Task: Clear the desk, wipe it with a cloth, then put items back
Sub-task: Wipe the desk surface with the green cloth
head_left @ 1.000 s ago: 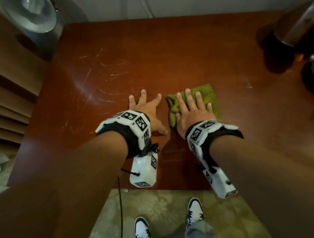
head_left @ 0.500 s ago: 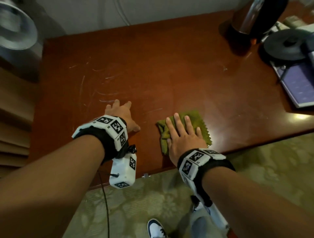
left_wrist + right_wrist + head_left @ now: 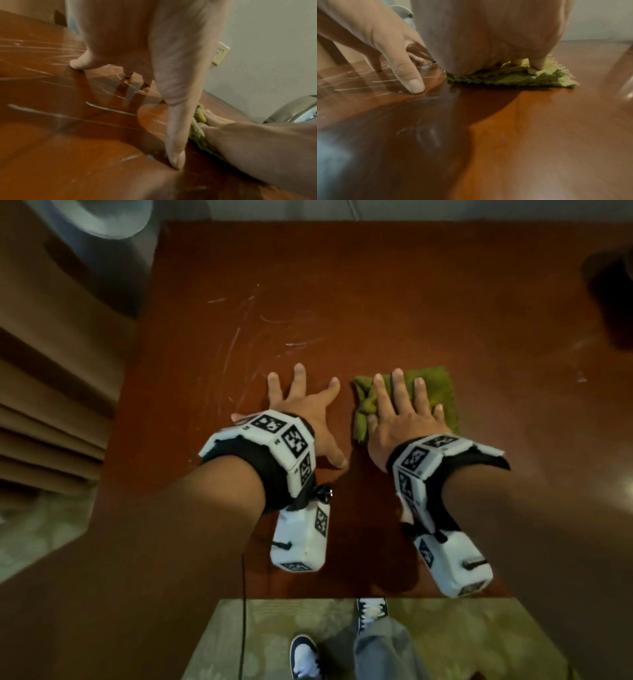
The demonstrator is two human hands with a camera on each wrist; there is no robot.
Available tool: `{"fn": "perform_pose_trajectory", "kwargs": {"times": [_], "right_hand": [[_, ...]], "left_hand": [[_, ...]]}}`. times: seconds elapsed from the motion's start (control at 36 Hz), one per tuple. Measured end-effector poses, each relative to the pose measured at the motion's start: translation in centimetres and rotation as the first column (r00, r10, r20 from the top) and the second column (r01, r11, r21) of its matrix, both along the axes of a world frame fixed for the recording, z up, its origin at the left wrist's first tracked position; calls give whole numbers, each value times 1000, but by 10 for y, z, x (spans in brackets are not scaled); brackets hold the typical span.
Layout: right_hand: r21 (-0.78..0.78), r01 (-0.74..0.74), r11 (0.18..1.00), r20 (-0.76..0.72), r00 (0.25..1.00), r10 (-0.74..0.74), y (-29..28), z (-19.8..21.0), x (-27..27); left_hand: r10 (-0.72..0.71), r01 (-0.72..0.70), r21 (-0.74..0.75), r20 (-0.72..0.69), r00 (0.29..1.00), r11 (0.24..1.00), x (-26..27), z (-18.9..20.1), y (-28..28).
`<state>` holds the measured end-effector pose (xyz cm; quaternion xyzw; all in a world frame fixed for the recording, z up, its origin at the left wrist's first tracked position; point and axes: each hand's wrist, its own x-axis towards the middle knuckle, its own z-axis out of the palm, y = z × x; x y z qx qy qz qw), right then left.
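Two hands lie flat on the counter, the left hand with fingers spread on bare wood, the right hand with straight fingers pressing the crumpled green cloth beneath them.

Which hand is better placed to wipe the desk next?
The right hand: it lies flat on the green cloth, pressing it to the desk. The left hand rests bare on the wood beside it.

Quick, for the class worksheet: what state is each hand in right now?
Left hand: open, fingers spread, resting on the scratched reddish-brown wooden desk, holding nothing.
Right hand: open, straight fingers pressing the crumpled green cloth flat onto the desk.
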<state>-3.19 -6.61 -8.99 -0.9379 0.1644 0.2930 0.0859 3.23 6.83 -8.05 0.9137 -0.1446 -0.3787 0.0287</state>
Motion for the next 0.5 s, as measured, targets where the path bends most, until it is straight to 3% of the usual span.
{"fn": "perform_pose_trajectory", "kwargs": {"times": [0.31,0.5], "right_hand": [[-2,-83,997,20,996,83,-6,2,55],[-12,-90,996,63,994,91,7,3,21]], "left_hand": [[92,-92,5,-56,994,996,1,9,-7],[102,-99,-29,89,991,995,-19,3,9]]}}
